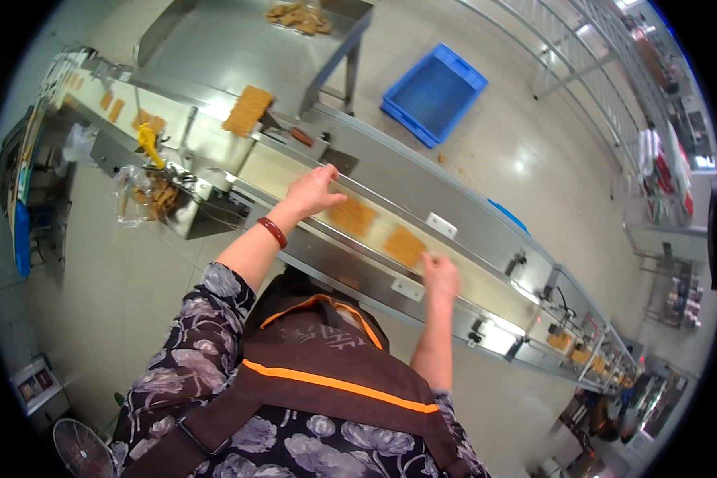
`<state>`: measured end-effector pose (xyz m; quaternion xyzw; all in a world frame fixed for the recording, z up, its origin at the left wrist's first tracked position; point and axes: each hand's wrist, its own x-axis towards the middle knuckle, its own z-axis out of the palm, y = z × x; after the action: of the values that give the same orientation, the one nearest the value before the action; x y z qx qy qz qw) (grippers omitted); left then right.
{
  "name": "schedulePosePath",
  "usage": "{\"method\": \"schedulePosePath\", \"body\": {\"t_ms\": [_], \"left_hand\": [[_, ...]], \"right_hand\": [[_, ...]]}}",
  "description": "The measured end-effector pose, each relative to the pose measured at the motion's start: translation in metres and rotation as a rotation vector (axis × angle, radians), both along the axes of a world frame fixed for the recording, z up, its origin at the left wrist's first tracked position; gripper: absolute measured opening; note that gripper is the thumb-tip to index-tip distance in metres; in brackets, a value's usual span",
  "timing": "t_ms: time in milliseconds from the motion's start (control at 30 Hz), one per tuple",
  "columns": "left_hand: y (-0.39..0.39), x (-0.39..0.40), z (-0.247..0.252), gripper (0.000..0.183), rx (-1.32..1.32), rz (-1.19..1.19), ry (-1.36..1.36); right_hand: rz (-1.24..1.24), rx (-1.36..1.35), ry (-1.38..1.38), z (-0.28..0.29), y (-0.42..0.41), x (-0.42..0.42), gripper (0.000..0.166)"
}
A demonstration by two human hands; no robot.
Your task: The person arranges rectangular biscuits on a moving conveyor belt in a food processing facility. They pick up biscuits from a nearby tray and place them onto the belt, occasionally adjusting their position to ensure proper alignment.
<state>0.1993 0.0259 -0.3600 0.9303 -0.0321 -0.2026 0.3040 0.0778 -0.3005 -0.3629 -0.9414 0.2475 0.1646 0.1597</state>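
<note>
Two flat, square, golden-brown food pieces lie on the cream conveyor belt [484, 290] before me. My left hand [315, 192] is over the belt at the upper left corner of the left piece [351, 217], thumb and fingers apart; whether it touches the piece is not clear. At the right edge of the other piece [405, 245] is my right hand [441, 276], blurred, with fingertips close together at the piece's corner; a grip cannot be made out. A larger golden-brown sheet [248, 111] rests at the belt junction, up and to the left.
Metal rails [358, 240] border the belt. Beyond it stand a steel table [227, 51] with a bag of broken pieces [299, 18] and a blue crate [435, 95] on the floor. A tool with a brown handle [302, 137] lies near the belt; a yellow-handled device [149, 143] is at left.
</note>
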Motion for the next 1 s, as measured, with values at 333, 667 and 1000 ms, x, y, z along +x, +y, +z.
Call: {"method": "schedulePosePath", "body": {"t_ms": [333,667,1000], "left_hand": [[0.18,0.126,-0.043,0.052,0.701,0.52,-0.237],[0.159,0.141,0.017,0.032,0.201,0.312,-0.391],[0.108,-0.023,-0.007,0.033,-1.09,0.922,-0.118]], "right_hand": [[-0.038,0.067,-0.184,0.011,-0.021,-0.04,0.024],[0.019,0.244,-0.189,0.017,0.054,-0.013,0.026],[-0.061,-0.033,-0.548,-0.032,0.102,0.016,0.05]]}}
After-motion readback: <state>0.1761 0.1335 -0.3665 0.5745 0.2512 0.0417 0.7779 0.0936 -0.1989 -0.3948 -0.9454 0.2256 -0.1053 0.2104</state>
